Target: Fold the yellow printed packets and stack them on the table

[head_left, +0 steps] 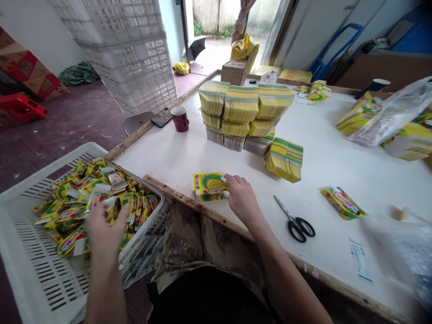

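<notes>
My right hand (242,195) pinches the right end of a yellow-and-green printed carton (208,182), which lies at the near edge of the white table. Over the white plastic crate (29,202) on the left, my left hand (105,227) is slightly blurred, with thumb and fingers apart. A small printed box (98,194) is just beyond its fingertips; whether they touch is unclear. Many similar small yellow boxes (69,213) fill the crate in a loose heap. Past the carton rise stacked bundles of flat yellow cartons (241,105), and one more bundle (285,159) leans beside them.
Black-handled scissors (297,225) and a yellow packet (342,202) lie to the right. A maroon mug (180,119) and a phone (162,117) sit at the table's left edge. Plastic bags (394,112) cover the far right. Tall white crates (124,49) stand behind left.
</notes>
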Demonstrator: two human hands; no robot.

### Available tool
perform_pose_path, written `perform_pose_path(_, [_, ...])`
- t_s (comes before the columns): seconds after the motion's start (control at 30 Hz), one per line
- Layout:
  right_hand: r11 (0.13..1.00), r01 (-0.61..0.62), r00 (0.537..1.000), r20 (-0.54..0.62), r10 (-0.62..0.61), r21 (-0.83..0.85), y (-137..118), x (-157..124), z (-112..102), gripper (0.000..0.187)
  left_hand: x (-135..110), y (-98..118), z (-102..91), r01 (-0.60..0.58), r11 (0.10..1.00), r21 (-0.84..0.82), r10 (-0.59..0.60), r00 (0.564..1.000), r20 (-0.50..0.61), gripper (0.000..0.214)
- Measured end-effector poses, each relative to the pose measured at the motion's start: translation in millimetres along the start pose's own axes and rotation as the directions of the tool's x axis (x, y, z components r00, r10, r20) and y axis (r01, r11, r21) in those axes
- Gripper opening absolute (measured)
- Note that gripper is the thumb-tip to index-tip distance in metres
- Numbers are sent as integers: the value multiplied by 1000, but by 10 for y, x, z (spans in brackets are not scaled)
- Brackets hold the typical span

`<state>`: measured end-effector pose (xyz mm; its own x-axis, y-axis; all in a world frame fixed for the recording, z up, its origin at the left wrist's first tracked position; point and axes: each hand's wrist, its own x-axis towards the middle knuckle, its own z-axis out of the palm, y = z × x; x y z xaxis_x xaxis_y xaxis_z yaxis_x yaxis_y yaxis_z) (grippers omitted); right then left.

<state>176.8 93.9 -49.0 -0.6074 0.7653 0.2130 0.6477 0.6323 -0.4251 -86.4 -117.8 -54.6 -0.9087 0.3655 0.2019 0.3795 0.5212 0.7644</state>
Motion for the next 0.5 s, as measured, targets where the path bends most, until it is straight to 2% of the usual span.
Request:
perform_pose_path(0.03, [1000, 2, 1000, 1, -2, -5, 15, 5, -1, 50, -87, 58, 134, 46, 992, -114, -38, 997, 68, 50])
perform_pose_path(0.1, [1000, -1, 1000, -23, 2, 27, 20, -18, -31, 52, -292, 210, 374, 113, 929, -353, -18, 964, 264, 47])
perform_pose_path(0.17, [985, -17, 996, -78, 31, 174, -28, -89, -74, 53, -521, 379, 547, 223, 830, -511, 52, 882, 469, 48])
perform_pose_path(0.2, [957, -26, 994, -95, 55, 288, -79, -144, -86, 53, -638, 464, 607, 269, 764, -586, 118, 835, 537, 53])
perform_pose_path(0.23, [907, -31, 992, -95, 78, 420, -146, -210, -88, 53, -750, 550, 651, 311, 684, -660, 197, 792, 577, 60])
perform_pose_path(0.27, [842, -34, 995, -65, 81, 538, -227, -284, -75, 54, -853, 637, 680, 344, 585, -734, 270, 771, 577, 68])
perform_pose_path(0.33, [678, -59, 998, 46, 37, 733, -415, -448, -10, 57, -1013, 811, 707, 414, 390, -823, 307, 784, 540, 74])
perform_pose_path(0.43, [423, -139, 985, 171, -39, 895, -669, -671, 128, 61, -1103, 1038, 712, 475, 189, -859, 97, 862, 498, 67])
perform_pose_path(0.5, [355, -164, 981, 191, -41, 920, -768, -768, 203, 64, -1086, 1129, 713, 453, 110, -885, -36, 891, 452, 62])
